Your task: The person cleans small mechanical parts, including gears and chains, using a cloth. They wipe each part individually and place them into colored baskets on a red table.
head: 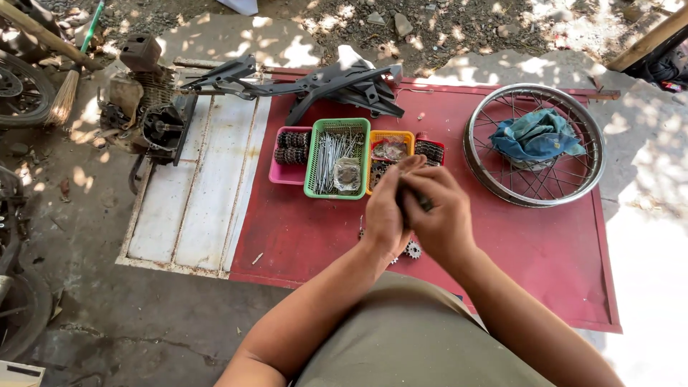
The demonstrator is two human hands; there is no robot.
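My left hand (pixel 385 211) and my right hand (pixel 441 215) are pressed together above a red metal sheet (pixel 545 244), fingers closed around a small dark metal part (pixel 424 204) that is mostly hidden between them. A small toothed sprocket (pixel 413 250) lies on the sheet just below my hands. Beyond my fingers stand small baskets: a pink one (pixel 281 174) with dark sprockets, a green one (pixel 312 175) with silver spokes, an orange one (pixel 390 136) and a red one (pixel 430 149).
A spoked wheel rim (pixel 534 147) with a blue cloth (pixel 537 135) in it lies at the right. Dark frame parts (pixel 322 86) lie at the back. An engine block (pixel 143 115) stands left, beside a white panel (pixel 193 208). A broom (pixel 68 86) and tyres sit far left.
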